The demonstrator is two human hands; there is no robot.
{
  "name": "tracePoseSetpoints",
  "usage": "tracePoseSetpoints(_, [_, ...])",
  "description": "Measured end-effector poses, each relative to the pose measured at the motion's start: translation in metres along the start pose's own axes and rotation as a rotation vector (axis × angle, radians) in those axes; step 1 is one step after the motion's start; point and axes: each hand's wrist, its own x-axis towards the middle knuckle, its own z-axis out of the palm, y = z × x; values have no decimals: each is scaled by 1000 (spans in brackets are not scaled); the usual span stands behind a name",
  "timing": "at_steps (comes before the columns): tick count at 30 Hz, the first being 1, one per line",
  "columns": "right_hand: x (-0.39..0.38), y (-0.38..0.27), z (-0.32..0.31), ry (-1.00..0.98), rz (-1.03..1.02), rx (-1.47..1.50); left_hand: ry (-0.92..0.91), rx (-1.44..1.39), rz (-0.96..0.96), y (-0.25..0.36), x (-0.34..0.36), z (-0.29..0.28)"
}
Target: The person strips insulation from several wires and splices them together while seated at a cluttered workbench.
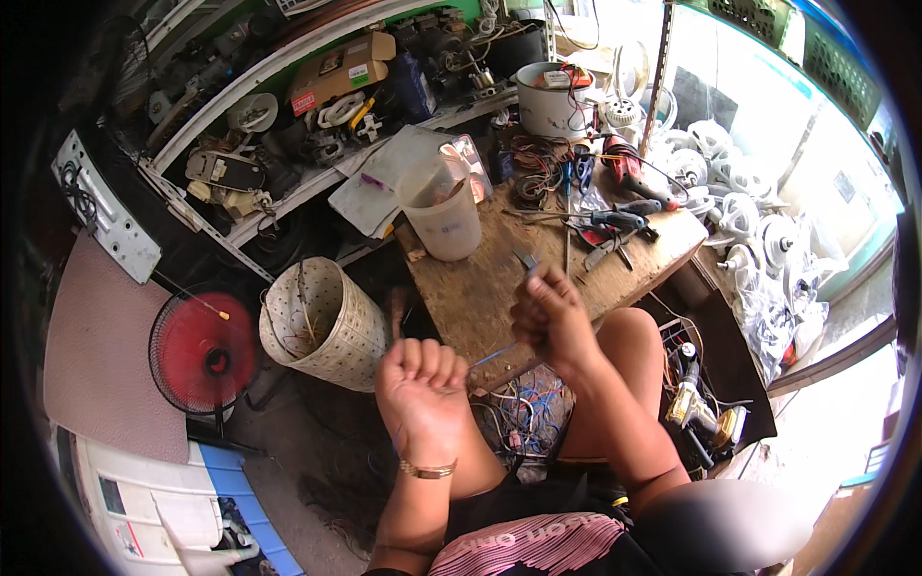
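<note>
Blue wire (pixel 495 356) spans the gap between the hands, over the wooden bench's (pixel 473 300) near edge. Left hand (pixel 420 394) is curled closed, looks clamped on the wire. Right hand (pixel 554 312) is wrapped round a small blade (pixel 525 258); can't tell if it pinches wire too. Best: keep wire taut, blade angle shallow, edge away from left hand. Clear tub (pixel 444 226) sits beyond, perforated bin (pixel 351 331) to the left.
</note>
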Motion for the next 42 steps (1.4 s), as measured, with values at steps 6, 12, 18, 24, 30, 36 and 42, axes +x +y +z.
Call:
tracePoseSetpoints(6, [4,-68,-67,162,-159,-185,-27,160,19,45,-13,-16])
tracePoseSetpoints(12, [-16,-161,-195,330,-237,-278,-91,461,186,116,-17,-56])
tracePoseSetpoints(18, [-62,-214,-338,916,-427,-656,-117,2207,1027,148,8,-93])
tracePoseSetpoints(24, [-115,-225,-404,838,-184,-1896,-89,1403,196,116,12,-89])
tracePoseSetpoints(30, [-34,-113,-123,396,-653,-1811,23,560,-118,94,13,9])
tracePoseSetpoints(36, [-15,27,12,-588,-126,-652,-124,251,-332,62,32,50])
tracePoseSetpoints(42, [-10,98,28,-558,94,-267,-146,92,-249,64,46,65])
